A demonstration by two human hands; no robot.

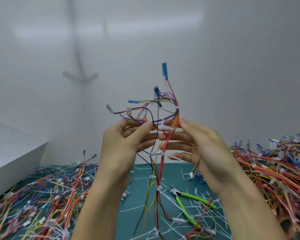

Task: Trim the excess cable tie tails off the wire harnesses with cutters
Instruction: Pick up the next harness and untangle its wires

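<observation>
— What do we see of the hands?

— Both are raised in front of us. Our left hand (123, 142) has its fingers curled, and its thumb and forefinger pinch the wire harness (162, 167) near a white cable tie (165, 129). Our right hand (199, 146) is spread wide, its fingers nearly straight and pointing left, and the red wires run down across them. Its thumb lies against the bundle. We cannot tell whether it nips the wires or only touches them.

— And around us?

— Heaps of harnesses, a left pile (50, 196) and a right pile (275, 172), crowd a green mat (140, 194). White cut tails (137, 207) are strewn over it, and a white box (12, 153) stands at the far left. Our forearms hide part of the mat.

— Where are the cutters?

— The green-handled cutters (189, 203) lie on the mat below our right hand, well apart from both hands. The harness hangs from our fingers to the mat just left of them, with its blue connectors fanned above.
</observation>
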